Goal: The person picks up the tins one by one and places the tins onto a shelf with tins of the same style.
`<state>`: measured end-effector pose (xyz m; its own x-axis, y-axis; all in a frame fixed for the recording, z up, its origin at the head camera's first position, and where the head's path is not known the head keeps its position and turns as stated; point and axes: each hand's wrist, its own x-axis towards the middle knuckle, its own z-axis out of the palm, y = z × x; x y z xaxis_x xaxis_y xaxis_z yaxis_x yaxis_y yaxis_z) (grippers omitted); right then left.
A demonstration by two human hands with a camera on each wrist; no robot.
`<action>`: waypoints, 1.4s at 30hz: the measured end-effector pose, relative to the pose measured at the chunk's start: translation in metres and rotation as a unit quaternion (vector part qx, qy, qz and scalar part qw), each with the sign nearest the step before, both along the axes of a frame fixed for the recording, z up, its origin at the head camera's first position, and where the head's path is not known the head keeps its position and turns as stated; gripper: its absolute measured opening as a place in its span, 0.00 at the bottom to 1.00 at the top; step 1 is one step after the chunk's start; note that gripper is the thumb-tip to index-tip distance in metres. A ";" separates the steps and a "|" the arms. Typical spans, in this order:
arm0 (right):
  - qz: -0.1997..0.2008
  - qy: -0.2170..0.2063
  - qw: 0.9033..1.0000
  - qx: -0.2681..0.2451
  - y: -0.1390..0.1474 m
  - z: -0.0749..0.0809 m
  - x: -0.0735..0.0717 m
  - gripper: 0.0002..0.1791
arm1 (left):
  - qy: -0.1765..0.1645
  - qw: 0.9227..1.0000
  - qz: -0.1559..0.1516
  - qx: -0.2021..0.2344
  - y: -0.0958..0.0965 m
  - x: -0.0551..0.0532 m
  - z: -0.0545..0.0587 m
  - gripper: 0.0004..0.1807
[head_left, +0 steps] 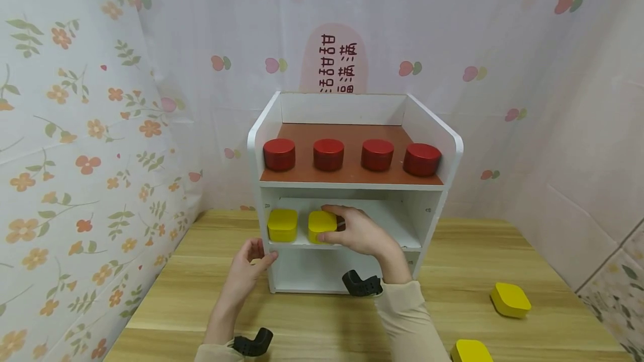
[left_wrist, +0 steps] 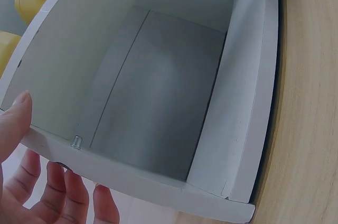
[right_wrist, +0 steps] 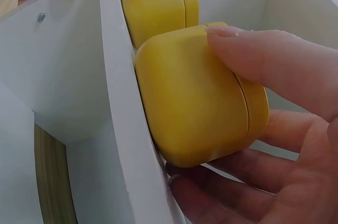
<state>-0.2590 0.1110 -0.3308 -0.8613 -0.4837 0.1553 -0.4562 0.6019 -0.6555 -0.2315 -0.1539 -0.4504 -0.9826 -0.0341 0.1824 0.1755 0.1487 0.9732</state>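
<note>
A beige sleeve (head_left: 413, 325) leads to the right hand (head_left: 359, 232), pinching a yellow lidded box (head_left: 321, 225) at the front of the middle shelf (head_left: 387, 221), right of a matching box (head_left: 283, 225); the left hand (head_left: 245, 271) grips the white side panel (head_left: 262, 214).

A flower-print curtain (head_left: 60, 144) hangs beside a wood-grain table (head_left: 176, 306).

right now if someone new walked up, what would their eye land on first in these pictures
Probably the four red round boxes lined up on top of the white shelf unit. Next, the right hand gripping a yellow box at the middle shelf, beside another yellow one, while the left hand holds the unit's left side. Two more yellow boxes sit on the wooden table at lower right.
</note>
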 end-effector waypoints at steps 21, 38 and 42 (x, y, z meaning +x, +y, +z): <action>-0.016 0.065 0.998 -0.017 0.017 -0.001 0.043 0.48 | 0.000 1.000 0.000 0.008 -0.002 -0.001 -0.001 0.20; -0.089 0.075 0.992 -0.051 0.054 -0.028 0.093 0.35 | -0.003 1.000 0.003 0.003 0.002 0.001 0.004 0.20; -0.111 0.087 0.987 -0.083 0.063 -0.038 0.103 0.30 | -0.008 1.000 0.003 0.001 0.002 0.002 0.004 0.21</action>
